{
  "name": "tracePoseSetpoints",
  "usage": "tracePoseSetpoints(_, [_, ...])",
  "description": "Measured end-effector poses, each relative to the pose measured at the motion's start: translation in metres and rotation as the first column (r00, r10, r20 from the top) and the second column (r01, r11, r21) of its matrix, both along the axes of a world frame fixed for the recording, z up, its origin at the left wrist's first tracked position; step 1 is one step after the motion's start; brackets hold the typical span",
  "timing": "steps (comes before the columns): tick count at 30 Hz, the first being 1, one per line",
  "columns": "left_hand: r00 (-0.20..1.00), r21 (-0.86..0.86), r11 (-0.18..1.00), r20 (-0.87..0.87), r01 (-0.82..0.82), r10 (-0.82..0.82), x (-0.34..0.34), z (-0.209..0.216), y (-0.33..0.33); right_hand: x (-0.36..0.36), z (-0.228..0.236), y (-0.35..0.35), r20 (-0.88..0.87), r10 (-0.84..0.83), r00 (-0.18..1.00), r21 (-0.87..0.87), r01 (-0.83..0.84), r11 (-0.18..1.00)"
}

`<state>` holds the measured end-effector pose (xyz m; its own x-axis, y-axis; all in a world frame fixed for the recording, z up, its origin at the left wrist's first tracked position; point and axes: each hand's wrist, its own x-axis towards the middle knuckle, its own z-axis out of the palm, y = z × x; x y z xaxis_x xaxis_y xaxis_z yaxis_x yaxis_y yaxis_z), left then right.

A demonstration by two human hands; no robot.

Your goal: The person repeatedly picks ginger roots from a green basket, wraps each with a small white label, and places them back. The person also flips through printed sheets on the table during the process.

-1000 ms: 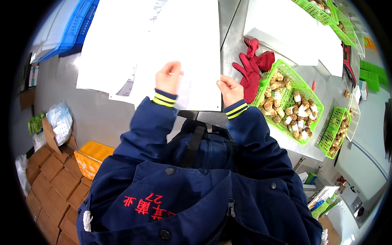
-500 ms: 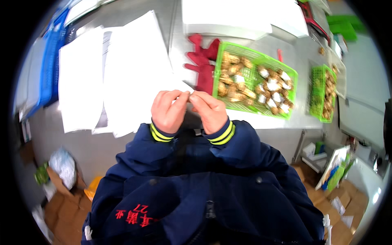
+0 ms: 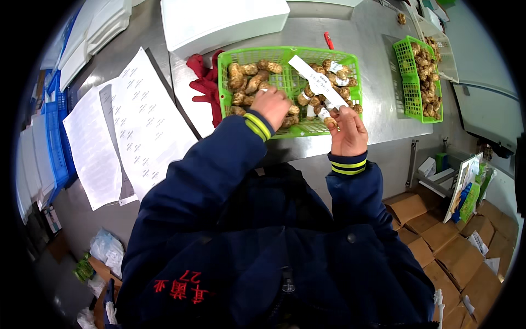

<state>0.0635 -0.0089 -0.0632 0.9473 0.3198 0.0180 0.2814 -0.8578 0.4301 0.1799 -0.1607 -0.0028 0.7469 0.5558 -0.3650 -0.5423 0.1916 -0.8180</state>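
A green plastic basket (image 3: 345,55) with two compartments stands at the table's front edge. Brown knobbly mushrooms (image 3: 236,77) fill its left half. In the right half, several mushrooms have white paper bands (image 3: 341,81) around them. My left hand (image 3: 269,107) reaches into the left compartment, its fingers curled down onto a mushroom; the fingertips are partly hidden. Between thumb and fingers, my right hand (image 3: 349,131) pinches one end of a white paper strip (image 3: 318,82) with print on it. The strip slants up and left over the banded mushrooms.
Printed paper sheets (image 3: 142,109) lie at left. A dark red glove (image 3: 206,90) touches the basket's left side. Behind are a white box (image 3: 224,24) and a red pen-like tool (image 3: 329,40). At right stands another green basket (image 3: 408,82) of mushrooms. Blue crates (image 3: 57,131) line the far left.
My hands were together over the paper sheets and are now apart at the basket. The left has gone into the mushrooms; the right has carried the paper strip rightward. The view has shifted too.
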Motion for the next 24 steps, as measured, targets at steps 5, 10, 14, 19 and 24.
tracePoseSetpoints(5, [0.881,0.019,0.99,-0.457,0.142,-0.118,0.05,-0.004,-0.005,0.012,0.002,-0.012,-0.03,-0.054,0.998,-0.047,0.053,0.998])
tracePoseSetpoints(10, [0.912,-0.09,0.993,-0.396,0.081,-0.111,0.053,-0.002,0.006,0.024,0.004,-0.017,-0.055,-0.075,0.996,-0.043,0.072,0.996])
tracePoseSetpoints(14, [0.963,-0.694,0.715,0.129,-0.083,0.237,0.012,0.026,0.028,0.03,0.006,-0.014,-0.075,-0.023,0.997,0.003,0.023,1.0])
tracePoseSetpoints(19, [0.825,-0.961,-0.266,-0.093,0.071,0.558,-0.037,0.033,0.024,0.018,0.007,0.003,-0.014,0.128,0.992,0.03,-0.127,0.991])
tracePoseSetpoints(24, [0.728,-0.919,-0.285,0.003,0.272,0.685,-0.054,0.038,0.004,-0.014,0.007,0.027,0.035,0.274,0.961,-0.032,-0.273,0.962])
